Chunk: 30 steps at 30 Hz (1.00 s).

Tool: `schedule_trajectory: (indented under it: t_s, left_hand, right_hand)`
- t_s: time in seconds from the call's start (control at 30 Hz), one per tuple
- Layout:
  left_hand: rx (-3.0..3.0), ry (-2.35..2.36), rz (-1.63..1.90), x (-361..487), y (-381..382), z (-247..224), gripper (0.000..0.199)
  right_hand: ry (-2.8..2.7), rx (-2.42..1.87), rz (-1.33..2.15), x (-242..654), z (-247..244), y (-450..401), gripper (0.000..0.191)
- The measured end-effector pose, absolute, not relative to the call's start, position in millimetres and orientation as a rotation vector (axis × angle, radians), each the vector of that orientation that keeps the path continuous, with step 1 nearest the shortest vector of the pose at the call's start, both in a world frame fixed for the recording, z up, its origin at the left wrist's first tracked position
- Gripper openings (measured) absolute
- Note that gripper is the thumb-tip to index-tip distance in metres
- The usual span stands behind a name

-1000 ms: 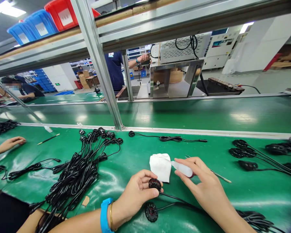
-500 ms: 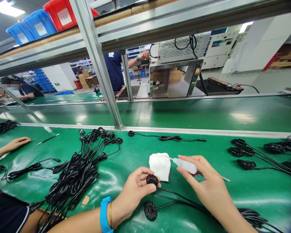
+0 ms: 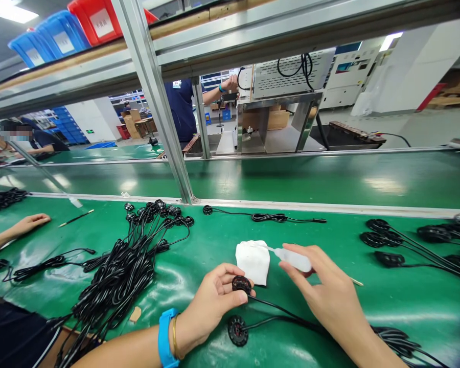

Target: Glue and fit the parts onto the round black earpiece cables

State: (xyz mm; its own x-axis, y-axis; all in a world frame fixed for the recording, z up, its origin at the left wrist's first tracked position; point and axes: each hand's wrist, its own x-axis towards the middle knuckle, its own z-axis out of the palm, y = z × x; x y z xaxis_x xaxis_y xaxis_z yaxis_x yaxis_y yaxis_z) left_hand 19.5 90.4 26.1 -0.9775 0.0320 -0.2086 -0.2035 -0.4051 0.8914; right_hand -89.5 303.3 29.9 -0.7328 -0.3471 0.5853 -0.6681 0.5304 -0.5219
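Pinched between the thumb and fingers of my left hand [image 3: 218, 296] is a small round black part [image 3: 241, 284] with a black cable running off to the right. My right hand [image 3: 325, 281] grips a small translucent white bottle [image 3: 296, 259], its thin nozzle pointing left over a folded white cloth [image 3: 253, 261]. The cloth lies on the green mat just behind the held part, and the nozzle tip is hard to tell against it. A second round black part [image 3: 238, 330] lies on the mat below my left hand, its cable running under my right arm.
A large bundle of black cables [image 3: 118, 276] lies left. One coiled cable [image 3: 270, 217] rests behind the cloth; more round parts [image 3: 381, 239] lie right. Another person's hand [image 3: 30, 224] rests at far left. A metal post [image 3: 157, 112] rises behind the mat.
Both hands hold nearly the same positions, with the bottle and part still gripped. Across the bench, a dark object now shows below the other person's raised hand.
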Motion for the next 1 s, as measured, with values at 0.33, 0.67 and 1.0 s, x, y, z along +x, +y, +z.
schedule_trajectory:
  t_s: [0.33, 0.67, 1.0]
  left_hand:
    - [-0.210, 1.624, 2.511, 20.0, 89.3, 25.5, 0.037]
    - [-0.223, 1.645, 2.504, 19.5, 89.5, 24.4, 0.035]
    - [-0.269, 1.688, 2.512, 21.0, 91.5, 20.0, 0.038]
  right_hand:
    - [-2.282, 0.799, 0.871, -87.6, 38.8, 299.3, 0.027]
    - [-2.299, 0.844, 0.893, -86.0, 36.9, 297.1, 0.025]
    - [-2.324, 0.628, 1.192, -72.8, 44.7, 308.2, 0.021]
